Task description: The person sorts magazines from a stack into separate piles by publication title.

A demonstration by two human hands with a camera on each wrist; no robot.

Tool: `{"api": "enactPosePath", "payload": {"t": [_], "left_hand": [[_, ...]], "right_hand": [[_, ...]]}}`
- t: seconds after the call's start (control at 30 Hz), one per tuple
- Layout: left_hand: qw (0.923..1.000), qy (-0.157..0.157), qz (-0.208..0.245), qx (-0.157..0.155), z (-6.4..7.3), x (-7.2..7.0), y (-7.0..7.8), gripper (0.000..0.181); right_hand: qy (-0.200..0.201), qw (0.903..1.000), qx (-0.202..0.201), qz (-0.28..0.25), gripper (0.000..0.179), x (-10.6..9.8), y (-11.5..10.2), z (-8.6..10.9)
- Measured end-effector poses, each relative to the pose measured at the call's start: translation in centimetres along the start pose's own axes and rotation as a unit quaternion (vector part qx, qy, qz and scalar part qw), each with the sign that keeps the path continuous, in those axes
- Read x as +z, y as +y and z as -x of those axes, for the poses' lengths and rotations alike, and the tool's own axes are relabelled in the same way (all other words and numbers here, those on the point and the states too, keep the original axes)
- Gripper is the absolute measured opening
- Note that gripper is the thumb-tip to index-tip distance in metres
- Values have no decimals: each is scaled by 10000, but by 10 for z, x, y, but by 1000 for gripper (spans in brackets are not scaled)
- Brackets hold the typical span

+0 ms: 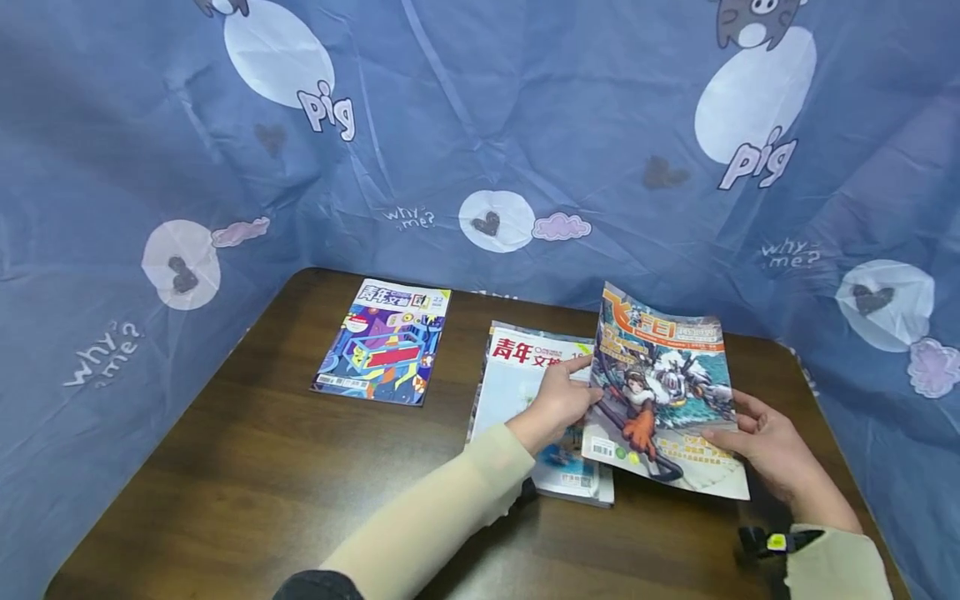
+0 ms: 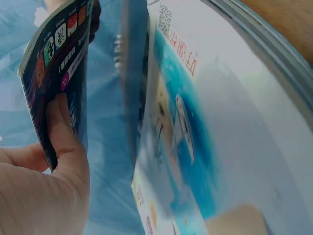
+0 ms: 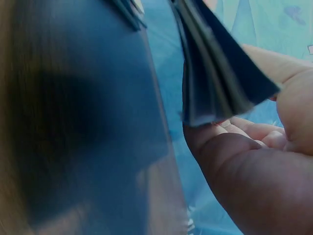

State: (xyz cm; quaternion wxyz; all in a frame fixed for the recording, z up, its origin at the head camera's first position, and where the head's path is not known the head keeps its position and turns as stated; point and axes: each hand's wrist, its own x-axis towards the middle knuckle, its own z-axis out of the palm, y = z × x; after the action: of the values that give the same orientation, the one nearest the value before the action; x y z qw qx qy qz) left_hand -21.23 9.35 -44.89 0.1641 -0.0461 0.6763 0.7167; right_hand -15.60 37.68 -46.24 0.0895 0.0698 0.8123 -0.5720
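As the head view shows, the magazine (image 1: 663, 392) is pinched between left hand (image 1: 557, 406) and right hand (image 1: 780, 450), long axis running away from them, title end farthest. Left wrist: fingers (image 2: 63, 129) grip its side edge; magazine stack (image 2: 239, 98) beside that hand. Right wrist: pages (image 3: 210, 73) splay between thumb and fingers; probably light, floppy, slick; opposite edges suit holding.

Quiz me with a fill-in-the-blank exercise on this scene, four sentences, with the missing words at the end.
1. The number of hands gripping the raised magazine is ____.
2. In the head view, the lone magazine lies to the ____ of the white-covered magazine.
3. The wooden table is ____ in colour.
4. Beside both large upper ovals, the blue cloth bears the printed word ____.

Missing words: two; left; brown; pig.
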Motion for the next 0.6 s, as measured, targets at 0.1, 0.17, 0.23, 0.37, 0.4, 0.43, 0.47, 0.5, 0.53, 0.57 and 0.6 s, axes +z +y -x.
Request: {"api": "enactPosePath", "payload": {"t": [0.1, 0.17, 0.23, 0.37, 0.4, 0.43, 0.47, 0.5, 0.53, 0.57, 0.6], "left_hand": [[9996, 52, -257, 94, -7, 12, -1, 59], [9989, 98, -450, 132, -11, 21, -2, 60], [9974, 121, -685, 206, -15, 31, -3, 61], [9952, 142, -942, 230, -22, 49, -6, 60], [9952, 114, -953, 203, -24, 53, -6, 59], [9954, 99, -933, 171, -25, 57, -7, 59], [9960, 98, -875, 130, -26, 61, -8, 58], [9965, 100, -827, 91, -28, 65, -8, 57], [9969, 76, -785, 51, -30, 68, -8, 57], [9971, 66, -760, 9, -31, 72, -9, 56], [9973, 82, -728, -33, -32, 75, -9, 55]], "right_hand": [[56, 9999, 80, 63, 99, -9, 3, -2], [101, 9998, 124, 102, 98, -16, 5, -4], [178, 9996, 163, 175, 97, -22, 7, -5], [398, 9983, 230, 369, 94, -36, 12, -6], [475, 9975, 232, 467, 93, -39, 14, -7], [534, 9969, 236, 524, 92, -42, 15, -7], [600, 9961, 231, 612, 91, -45, 17, -7], [659, 9952, 226, 686, 90, -47, 18, -8], [715, 9942, 231, 771, 90, -50, 20, -9], [772, 9928, 234, 888, 90, -52, 21, -9], [801, 9920, 246, 944, 90, -55, 22, -10]]}}
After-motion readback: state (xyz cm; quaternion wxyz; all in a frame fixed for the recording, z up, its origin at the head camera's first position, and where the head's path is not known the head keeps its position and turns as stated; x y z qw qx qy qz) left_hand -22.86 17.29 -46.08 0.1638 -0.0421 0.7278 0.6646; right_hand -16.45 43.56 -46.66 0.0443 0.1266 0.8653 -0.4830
